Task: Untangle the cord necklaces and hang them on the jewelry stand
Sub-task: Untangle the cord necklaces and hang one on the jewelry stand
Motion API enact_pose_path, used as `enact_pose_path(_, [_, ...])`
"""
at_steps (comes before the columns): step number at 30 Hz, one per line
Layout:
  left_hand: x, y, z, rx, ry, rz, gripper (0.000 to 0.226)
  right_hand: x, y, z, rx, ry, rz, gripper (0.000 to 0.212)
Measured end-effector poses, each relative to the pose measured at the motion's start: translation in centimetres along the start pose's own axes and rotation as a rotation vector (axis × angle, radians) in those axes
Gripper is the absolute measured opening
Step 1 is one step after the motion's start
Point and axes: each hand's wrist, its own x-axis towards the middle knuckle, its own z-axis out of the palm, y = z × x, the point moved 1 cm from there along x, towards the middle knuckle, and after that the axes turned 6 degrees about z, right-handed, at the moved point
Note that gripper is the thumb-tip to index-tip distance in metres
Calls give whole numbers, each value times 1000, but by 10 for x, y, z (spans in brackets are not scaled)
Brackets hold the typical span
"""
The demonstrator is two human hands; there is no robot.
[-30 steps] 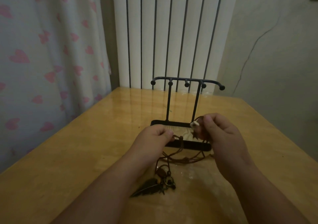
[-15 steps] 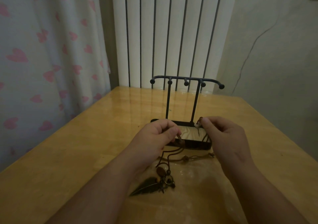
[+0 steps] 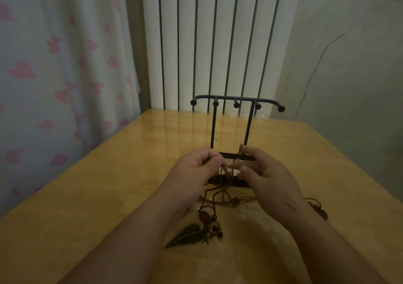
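While both hands are working close together just in front of the base of the jewelry stand [image 3: 237, 100], the left hand [image 3: 196, 170] is pinching a loop of brown cord between its curled thumb and forefinger. The right hand [image 3: 268, 181] is gripping another strand with curled fingers, its thumb pressing against the cord. The tangled cord necklaces [image 3: 220, 187] are hanging from the fingers and trailing onto the near part of the wooden table [image 3: 109, 196]. A dark leaf-shaped pendant [image 3: 187, 235] is lying flat between the two forearms, touching a cluster of small beads [image 3: 212, 229]. Another dark pendant [image 3: 321, 212] is lying just right of the right wrist. The black stand is standing upright mid-table, its ball-tipped hooks pointing toward the person. A white radiator [image 3: 218, 33] is standing beyond the far edge, and a curtain with pink hearts [image 3: 54, 65] is hanging at the left.
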Motion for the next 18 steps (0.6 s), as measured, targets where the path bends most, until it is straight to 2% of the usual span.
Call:
enact_pose_path(6, [1, -4, 0, -26, 24, -10, 27, -4, -8, -2, -70, -27, -40, 42])
enact_pose_path(10, [3, -4, 0, -43, 39, 4, 24, -9, -14, -2, 220, -208, 65, 46])
enact_pose_path(13, [2, -3, 0, -64, 58, 4, 19, -12, -19, -3, 320, -309, 128, 34])
enact_pose_path(16, [3, -3, -1, -43, 99, 15, 16, -14, -21, -3, 294, -286, 131, 19])
enact_pose_path(18, [3, -4, -2, -7, 119, 30, 13, -15, -22, -5, 271, -269, 121, 18])
